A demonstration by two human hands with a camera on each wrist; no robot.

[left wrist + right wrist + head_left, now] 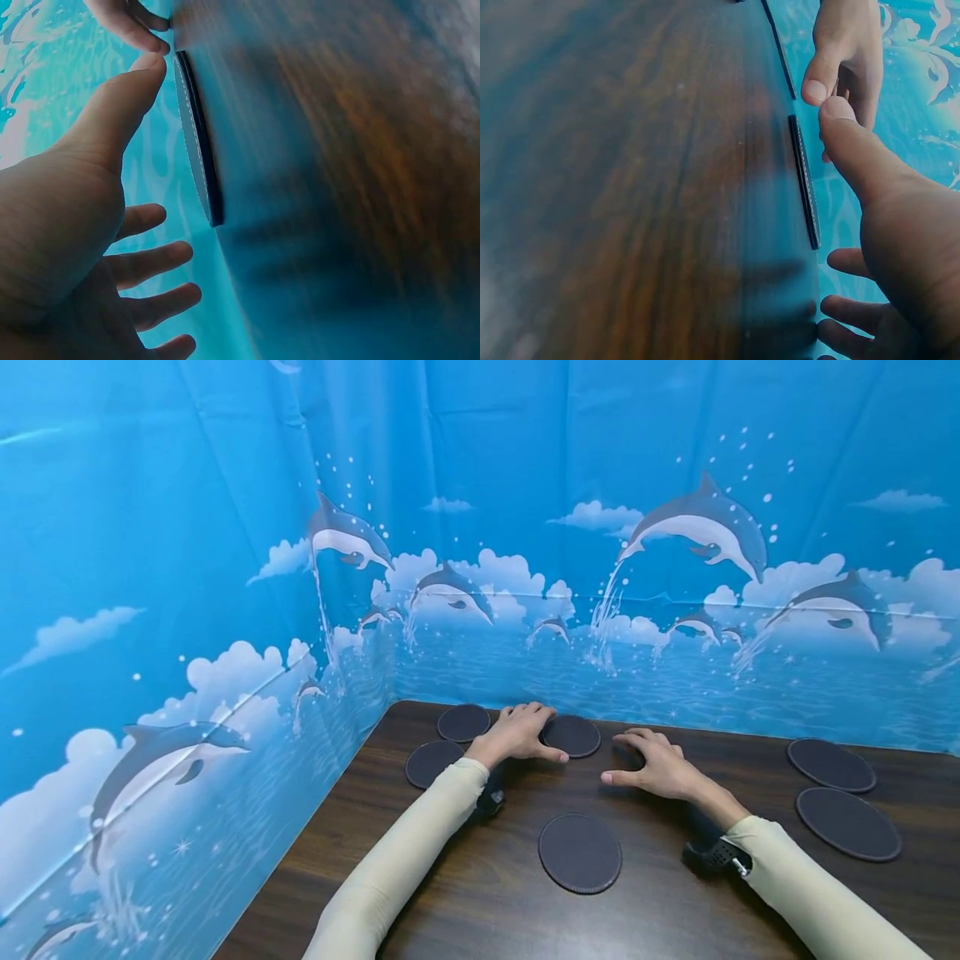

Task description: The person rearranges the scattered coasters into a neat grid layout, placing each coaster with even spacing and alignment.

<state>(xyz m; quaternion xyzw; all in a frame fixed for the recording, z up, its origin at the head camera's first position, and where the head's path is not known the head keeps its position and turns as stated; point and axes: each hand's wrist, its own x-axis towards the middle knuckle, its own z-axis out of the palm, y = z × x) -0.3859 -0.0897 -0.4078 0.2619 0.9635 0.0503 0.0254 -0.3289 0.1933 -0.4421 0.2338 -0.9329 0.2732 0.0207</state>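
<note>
Near the table's back edge, a dark round mat [573, 737] lies between the two hands. My left hand [517, 732] is at its left side, fingers spread and thumb out, holding nothing; whether it touches the mat I cannot tell. To the right of that mat, my right hand [657, 766] has its fingers apart and slightly bent, with nothing in it. In the left wrist view the mat [196, 142] appears edge-on beyond the left hand [67, 225]. The right wrist view shows the right hand [900, 232] with a mat [805, 184] edge-on beside it.
Two more mats, one at the back [463, 723] and one in front of it [432, 764], lie at the left. Another mat [581, 853] is nearer the front. At the right are two mats [831, 765] [848, 823]. A dolphin-print curtain [495, 652] stands behind the brown table [480, 860].
</note>
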